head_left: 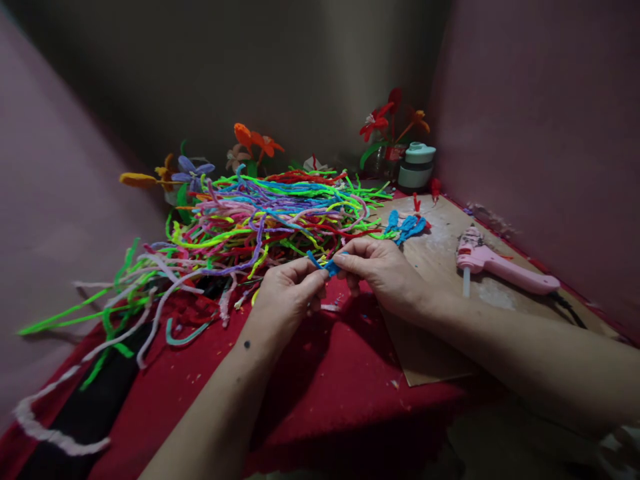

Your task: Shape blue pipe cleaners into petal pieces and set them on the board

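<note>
Between my two hands, just in front of the pile, is a small blue pipe cleaner piece (332, 268). My left hand (295, 288) pinches its left part between thumb and index finger, and a short blue end sticks up there. The fingers of my right hand (375, 268) are closed on its right part, close beside the left fingertips. Several bent blue pieces (407, 227) lie beyond my right hand, on a piece of cardboard (435, 360). The exact shape of the held piece is partly hidden by my fingers.
A big pile of colourful pipe cleaners (280, 207) covers the red cloth (310, 393). On the cardboard lies a pink glue gun (510, 267). Fuzzy flowers (193, 172) and a lidded pale green container (417, 167) stand at the back. Walls rise on both sides.
</note>
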Motion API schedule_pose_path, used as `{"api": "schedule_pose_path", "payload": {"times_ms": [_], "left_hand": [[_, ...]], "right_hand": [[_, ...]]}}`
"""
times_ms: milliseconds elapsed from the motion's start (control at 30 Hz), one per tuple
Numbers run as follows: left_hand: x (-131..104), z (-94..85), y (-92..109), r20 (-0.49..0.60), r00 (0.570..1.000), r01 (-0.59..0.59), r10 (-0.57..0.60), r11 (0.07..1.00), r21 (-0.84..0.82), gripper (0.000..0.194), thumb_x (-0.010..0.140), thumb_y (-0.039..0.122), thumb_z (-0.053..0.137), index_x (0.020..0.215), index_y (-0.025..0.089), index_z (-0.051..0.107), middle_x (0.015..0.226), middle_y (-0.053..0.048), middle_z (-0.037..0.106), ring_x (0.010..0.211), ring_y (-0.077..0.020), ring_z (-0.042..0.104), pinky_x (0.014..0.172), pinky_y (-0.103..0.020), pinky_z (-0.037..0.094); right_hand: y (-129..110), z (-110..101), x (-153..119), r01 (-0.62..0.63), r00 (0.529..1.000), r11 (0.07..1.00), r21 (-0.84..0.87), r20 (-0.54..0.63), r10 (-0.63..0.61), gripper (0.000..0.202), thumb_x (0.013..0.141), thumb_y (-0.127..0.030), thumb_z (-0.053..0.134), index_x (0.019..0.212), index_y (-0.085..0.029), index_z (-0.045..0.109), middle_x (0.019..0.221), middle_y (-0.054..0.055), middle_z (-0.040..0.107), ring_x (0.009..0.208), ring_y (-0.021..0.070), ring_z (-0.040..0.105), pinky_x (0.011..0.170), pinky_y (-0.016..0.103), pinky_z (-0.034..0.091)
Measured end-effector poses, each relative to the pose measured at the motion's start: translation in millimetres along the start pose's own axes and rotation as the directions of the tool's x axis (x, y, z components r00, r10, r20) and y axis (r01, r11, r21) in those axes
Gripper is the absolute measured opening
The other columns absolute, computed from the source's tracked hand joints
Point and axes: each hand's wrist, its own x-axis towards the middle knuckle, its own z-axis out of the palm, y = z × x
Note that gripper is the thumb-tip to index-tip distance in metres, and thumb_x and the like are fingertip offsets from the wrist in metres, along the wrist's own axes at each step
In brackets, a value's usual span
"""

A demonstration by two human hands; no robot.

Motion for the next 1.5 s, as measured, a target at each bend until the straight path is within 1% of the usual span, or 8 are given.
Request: {"api": "schedule_pose_path", "payload": {"times_ms": [167, 300, 400, 567, 1000, 1167, 1367, 1500], "left_hand": [[2, -1.5, -3, 0.020, 1.000, -0.009, 0.009, 0.999, -0.034, 0.024, 0.073, 0.031, 0.059, 0.055, 0.016, 0.054, 0.048, 0.004, 0.051, 0.043, -0.0075, 0.044, 0.046, -0.020, 0.034], [3, -3.7, -7, 0.085, 0.996, 0.055, -0.040, 0.983, -0.173, 0.014, 0.068, 0.029, 0.064, 0.073, 0.016, 0.061, 0.059, 0.003, 0.056, 0.049, -0.0079, 0.048, 0.049, -0.020, 0.037], [3, -3.5, -6, 0.032, 0.999, 0.030, -0.023, 0.974, -0.224, 0.022, 0.064, 0.024, 0.067, 0.085, 0.018, 0.060, 0.070, 0.002, 0.060, 0.059, -0.0096, 0.053, 0.054, -0.020, 0.041], [2, -2.2, -4, -0.042, 0.999, 0.000, -0.008, 0.980, -0.199, 0.015, 0.063, 0.020, 0.067, 0.077, 0.017, 0.063, 0.071, 0.002, 0.061, 0.063, -0.0098, 0.054, 0.059, -0.020, 0.043], [3, -4.8, -7, 0.029, 0.999, 0.024, -0.019, 0.988, -0.151, 0.017, 0.063, 0.025, 0.070, 0.073, 0.015, 0.061, 0.063, 0.003, 0.059, 0.055, -0.0077, 0.049, 0.053, -0.019, 0.035], [2, -4.8, -8, 0.042, 0.999, 0.015, -0.009, 0.988, -0.152, 0.015, 0.066, 0.026, 0.068, 0.075, 0.016, 0.061, 0.066, 0.002, 0.060, 0.056, -0.0087, 0.050, 0.054, -0.021, 0.037], [2, -5.0, -13, 0.023, 0.983, -0.185, 0.185, 0.983, -0.001, 0.006, 0.072, 0.022, 0.062, 0.076, 0.018, 0.061, 0.068, 0.003, 0.060, 0.061, -0.0090, 0.051, 0.058, -0.020, 0.039], [1, -3.6, -16, 0.049, 0.839, -0.533, 0.542, 0.798, 0.281, 0.010, 0.078, 0.017, 0.054, 0.076, 0.017, 0.063, 0.072, 0.000, 0.058, 0.069, -0.0099, 0.052, 0.066, -0.020, 0.040]], "right_hand": [[1, 3, -2, 0.014, 0.999, 0.998, 0.057, 0.042, -0.016, 0.012, 0.075, -0.026, 0.058, 0.070, -0.015, 0.056, 0.056, -0.004, 0.053, 0.047, 0.0069, 0.047, 0.046, 0.021, 0.038], [1, 4, -3, -0.020, 0.997, 0.998, 0.055, 0.075, 0.015, 0.010, 0.071, -0.023, 0.061, 0.068, -0.015, 0.056, 0.056, -0.004, 0.053, 0.048, 0.0074, 0.047, 0.046, 0.020, 0.038], [1, 4, -2, -0.048, 0.998, 0.997, 0.058, 0.048, 0.045, 0.010, 0.070, -0.020, 0.060, 0.064, -0.015, 0.055, 0.051, -0.004, 0.051, 0.044, 0.0067, 0.044, 0.043, 0.020, 0.037], [2, 5, -1, -0.120, 0.991, 0.988, 0.098, 0.070, 0.113, 0.012, 0.068, -0.020, 0.060, 0.060, -0.016, 0.053, 0.046, -0.006, 0.047, 0.039, 0.0063, 0.042, 0.039, 0.020, 0.036], [4, 3, 0, -0.134, 0.989, 0.988, 0.080, 0.068, 0.129, 0.005, 0.067, -0.013, 0.058, 0.062, -0.015, 0.058, 0.043, -0.005, 0.049, 0.037, 0.0061, 0.042, 0.038, 0.019, 0.034], [3, 3, 0, -0.159, 0.978, 0.986, 0.047, 0.147, 0.150, 0.014, 0.067, -0.013, 0.055, 0.053, -0.015, 0.054, 0.041, -0.005, 0.048, 0.035, 0.0061, 0.042, 0.037, 0.019, 0.035], [8, 3, 2, -0.202, 0.970, 0.965, 0.165, 0.167, 0.174, 0.009, 0.066, -0.017, 0.058, 0.057, -0.014, 0.056, 0.049, -0.004, 0.050, 0.038, 0.0062, 0.045, 0.037, 0.019, 0.041], [12, 3, 2, -0.232, 0.965, 0.943, 0.240, 0.183, 0.190, 0.015, 0.064, -0.025, 0.065, 0.061, -0.013, 0.056, 0.050, -0.004, 0.050, 0.039, 0.0064, 0.044, 0.037, 0.020, 0.042]]}}
